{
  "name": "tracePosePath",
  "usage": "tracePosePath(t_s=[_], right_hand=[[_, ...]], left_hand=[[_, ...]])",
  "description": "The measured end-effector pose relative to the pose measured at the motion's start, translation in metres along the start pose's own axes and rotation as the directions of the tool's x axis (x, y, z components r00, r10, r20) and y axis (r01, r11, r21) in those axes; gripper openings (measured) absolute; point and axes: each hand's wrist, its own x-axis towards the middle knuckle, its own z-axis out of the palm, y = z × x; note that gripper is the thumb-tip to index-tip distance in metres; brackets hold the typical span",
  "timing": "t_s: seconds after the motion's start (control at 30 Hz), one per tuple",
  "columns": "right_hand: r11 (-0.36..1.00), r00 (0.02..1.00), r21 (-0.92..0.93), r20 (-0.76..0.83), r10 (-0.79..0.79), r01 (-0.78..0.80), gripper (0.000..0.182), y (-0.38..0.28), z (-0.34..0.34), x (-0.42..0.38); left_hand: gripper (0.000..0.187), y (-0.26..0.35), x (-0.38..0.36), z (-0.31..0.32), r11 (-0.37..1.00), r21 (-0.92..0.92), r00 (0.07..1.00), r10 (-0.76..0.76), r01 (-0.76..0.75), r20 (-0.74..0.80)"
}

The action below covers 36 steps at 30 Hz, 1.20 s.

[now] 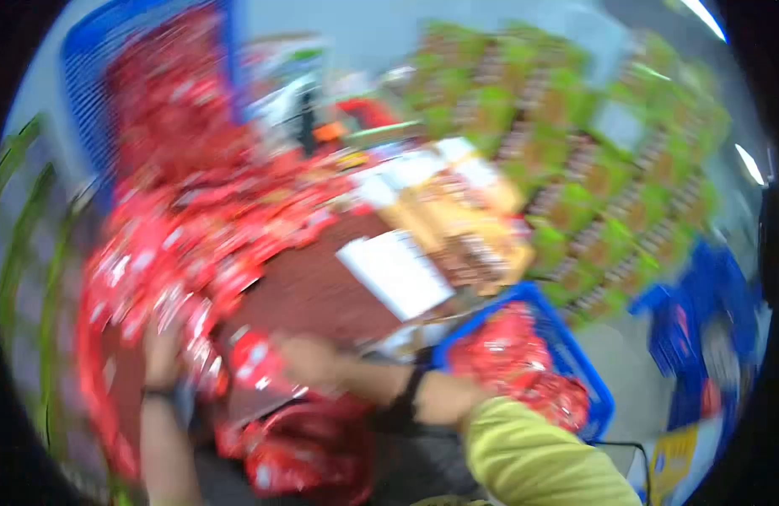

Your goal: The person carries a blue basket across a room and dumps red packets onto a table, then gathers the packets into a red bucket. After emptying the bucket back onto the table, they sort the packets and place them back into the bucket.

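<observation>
Motion blur smears the whole view. My left hand [163,341] reaches into the near edge of a heap of shiny red packets [212,228] on the dark red-brown table [322,291]; its fingers are too smeared to read. To its right, my right hand [309,363] is closed on one red packet [256,361] with pale spots, held low over the table's near edge. Below both hands, close to my body, several more red packets [301,460] lie bunched together.
A blue basket [82,93] tips more red packets onto the table's far left. A second blue basket [596,392] with red packets stands right. White sheets [395,271] lie beside yellow-brown cartons [423,223]. Green printed boxes [566,177] are stacked behind.
</observation>
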Motion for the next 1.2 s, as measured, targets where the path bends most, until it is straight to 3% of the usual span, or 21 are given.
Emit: tracePosePath(t_s=[0.03, 0.1, 0.17, 0.23, 0.3, 0.4, 0.43, 0.47, 0.5, 0.57, 0.6, 0.63, 0.67, 0.7, 0.73, 0.77, 0.83, 0.9, 0.97, 1.03, 1.2], right_hand=[[0.997, 0.991, 0.067, -0.123, 0.046, -0.038, 0.044, -0.008, -0.016, -0.014], [0.926, 0.887, 0.373, -0.408, 0.216, -0.054, 0.045, -0.023, -0.020, -0.043], [0.864, 0.886, 0.488, -0.336, 0.319, -0.126, 0.048, -0.052, -0.042, -0.070], [0.917, 0.719, 0.395, -0.622, 0.310, -0.054, 0.044, -0.063, 0.005, -0.105], [0.957, 0.962, 0.283, -0.274, 0.025, 0.056, 0.046, -0.052, 0.050, -0.143], [0.717, 0.880, 0.576, 0.011, 0.475, -0.393, 0.024, -0.017, 0.105, -0.169], [0.787, 0.899, 0.442, 0.125, 0.420, -0.430, 0.026, -0.014, 0.097, -0.174], [0.861, 0.900, 0.296, 0.272, 0.340, -0.414, 0.029, -0.013, 0.091, -0.177], [0.935, 0.868, 0.148, 0.441, 0.228, -0.321, 0.032, -0.017, 0.082, -0.173], [0.991, 0.627, -0.076, 0.779, -0.011, 0.112, 0.038, -0.027, 0.068, -0.145], [0.949, 0.779, 0.258, 0.552, -0.298, 0.181, 0.035, -0.024, 0.048, -0.140], [0.992, 0.781, 0.087, 0.611, -0.128, 0.094, 0.034, -0.047, -0.001, -0.107], [0.960, 0.883, 0.276, 0.436, -0.173, 0.052, 0.038, -0.060, -0.038, -0.079], [0.982, 0.977, 0.025, 0.101, -0.188, 0.186, 0.036, -0.043, -0.036, -0.042], [0.943, 0.881, -0.093, -0.337, -0.332, 0.320, 0.035, -0.043, -0.053, 0.004], [0.934, 0.835, -0.198, -0.419, -0.356, 0.299, 0.045, -0.030, -0.064, 0.052], [0.897, 0.759, -0.424, -0.541, -0.363, 0.126, 0.083, -0.024, -0.075, 0.142], [0.748, 0.663, -0.664, -0.557, -0.499, 0.006, 0.088, -0.010, -0.079, 0.224], [0.799, 0.783, -0.596, -0.532, -0.322, -0.077, 0.087, -0.005, -0.078, 0.284], [0.833, 0.945, -0.530, -0.327, -0.027, -0.160, 0.083, -0.015, -0.094, 0.308], [0.777, 0.971, -0.628, -0.210, -0.118, -0.042, 0.048, -0.010, -0.096, 0.262]], left_hand=[[0.038, 0.038, -0.050, 0.059, 0.982, -0.177, 0.997, 0.061, -0.067, -0.042], [0.032, -0.013, -0.086, 0.052, 0.895, 0.120, 0.887, 0.443, -0.430, -0.132], [0.031, -0.002, -0.147, 0.091, 0.918, 0.225, 0.921, 0.362, -0.326, -0.145], [0.031, -0.012, -0.184, 0.119, 0.907, 0.355, 0.971, 0.187, -0.228, 0.146], [0.031, -0.028, -0.210, 0.138, 0.848, 0.490, 0.857, -0.087, -0.203, 0.507], [0.030, -0.030, -0.220, 0.156, 0.781, 0.548, 0.368, -0.435, -0.299, 0.822], [0.030, -0.012, -0.209, 0.168, 0.818, 0.475, 0.253, -0.409, -0.323, 0.877], [0.019, 0.010, -0.188, 0.179, 0.857, 0.121, 0.164, -0.044, -0.502, 0.985], [0.014, 0.081, -0.167, 0.195, 0.827, 0.516, 0.210, -0.476, -0.224, 0.854], [0.008, 0.048, -0.096, 0.161, 0.680, 0.419, 0.631, 0.083, -0.602, 0.771], [0.025, 0.024, -0.175, 0.075, 0.843, 0.448, 0.389, -0.321, -0.298, 0.864], [0.018, 0.064, -0.155, 0.068, 0.809, 0.453, 0.658, -0.112, -0.374, 0.744], [0.021, 0.078, -0.125, 0.060, 0.784, 0.564, 0.864, -0.073, -0.259, 0.498], [0.029, 0.063, -0.083, 0.048, 0.654, 0.697, 0.953, 0.253, -0.294, 0.166], [0.042, 0.056, -0.035, 0.033, 0.642, 0.731, 0.931, 0.363, -0.230, -0.026], [0.064, 0.047, 0.015, 0.015, 0.439, 0.818, 0.771, 0.636, -0.372, 0.009], [0.092, 0.043, 0.090, 0.001, 0.185, 0.968, 0.617, 0.786, -0.167, -0.044], [0.108, 0.029, 0.150, -0.006, 0.165, 0.985, 0.703, 0.695, 0.051, -0.153], [0.106, 0.052, 0.163, -0.001, 0.311, 0.948, 0.924, 0.340, 0.064, -0.174], [0.085, 0.038, 0.170, 0.003, 0.214, 0.975, 0.872, 0.486, -0.054, -0.059], [0.073, 0.038, 0.103, 0.027, 0.381, 0.920, 0.922, 0.382, -0.093, -0.065]])
